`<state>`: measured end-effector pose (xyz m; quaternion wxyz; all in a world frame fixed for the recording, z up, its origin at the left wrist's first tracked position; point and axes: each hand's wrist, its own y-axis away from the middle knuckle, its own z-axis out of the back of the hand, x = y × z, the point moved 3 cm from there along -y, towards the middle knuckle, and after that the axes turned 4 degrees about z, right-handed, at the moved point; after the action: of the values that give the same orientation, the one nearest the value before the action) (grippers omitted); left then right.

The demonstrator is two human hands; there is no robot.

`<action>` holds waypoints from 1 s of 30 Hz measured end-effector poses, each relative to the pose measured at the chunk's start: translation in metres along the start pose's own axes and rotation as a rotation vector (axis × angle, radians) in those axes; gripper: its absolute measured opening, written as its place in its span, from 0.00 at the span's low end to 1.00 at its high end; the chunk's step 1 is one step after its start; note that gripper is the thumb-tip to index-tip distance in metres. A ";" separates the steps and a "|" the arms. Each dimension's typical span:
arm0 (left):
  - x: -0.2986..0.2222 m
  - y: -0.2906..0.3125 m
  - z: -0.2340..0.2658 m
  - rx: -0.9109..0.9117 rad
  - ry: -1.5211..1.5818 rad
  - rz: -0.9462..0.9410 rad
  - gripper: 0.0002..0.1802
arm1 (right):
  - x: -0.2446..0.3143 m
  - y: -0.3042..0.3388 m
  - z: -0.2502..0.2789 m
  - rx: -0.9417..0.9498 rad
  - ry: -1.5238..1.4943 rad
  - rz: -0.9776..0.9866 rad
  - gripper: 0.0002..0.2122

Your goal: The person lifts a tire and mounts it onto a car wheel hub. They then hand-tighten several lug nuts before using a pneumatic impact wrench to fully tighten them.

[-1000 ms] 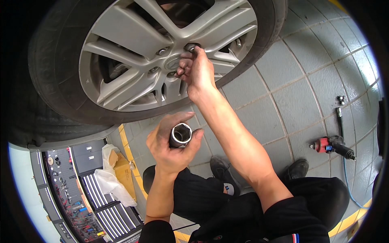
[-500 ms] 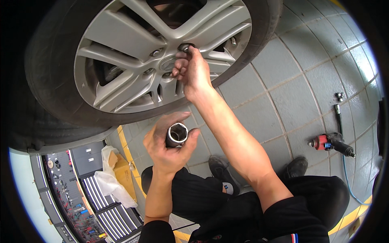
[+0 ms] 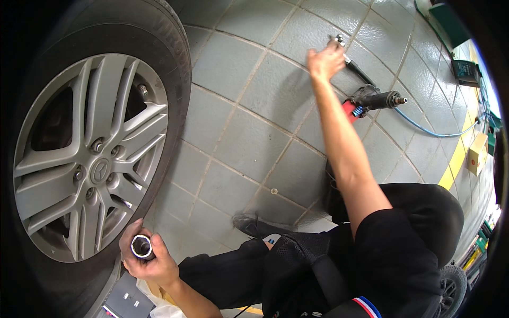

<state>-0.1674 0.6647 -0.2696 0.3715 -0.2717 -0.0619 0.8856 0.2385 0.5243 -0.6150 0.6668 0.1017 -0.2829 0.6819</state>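
Observation:
My left hand point(image 3: 150, 268) is wrapped around a deep metal socket point(image 3: 142, 247), its hollow end facing up, beside the tyre's lower edge. Stretched far out over the floor, my right hand point(image 3: 325, 62) has its thumb and fingers apart. Just past its fingertips lies a small cluster of lug nuts point(image 3: 340, 38); whether the fingers touch them is hard to tell. A black bar-like piece point(image 3: 361, 72) with a metal end rests near that hand. Close to my right forearm lies a red and black impact wrench point(image 3: 382, 99).
A silver alloy wheel point(image 3: 99, 122) with a black tyre point(image 3: 172, 69) stands on the left. From the wrench a blue air hose point(image 3: 432, 132) runs right toward a yellow floor line point(image 3: 458, 151). A small box point(image 3: 477, 153) stands beyond it. My black shoe point(image 3: 254, 225) is on the tiles.
The view has swung right. My right hand has left the wheel's lug nut and reached out to the loose nuts on the floor. My left hand keeps the socket.

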 end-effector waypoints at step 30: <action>-0.016 0.005 0.039 -0.051 0.006 0.006 0.21 | 0.286 0.230 0.135 1.835 -1.708 -0.557 0.22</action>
<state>-0.1813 0.6538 -0.2313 0.3620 -0.2840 -0.0827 0.8840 -0.0418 0.7088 -0.4149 0.0804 0.9797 -0.0168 0.1830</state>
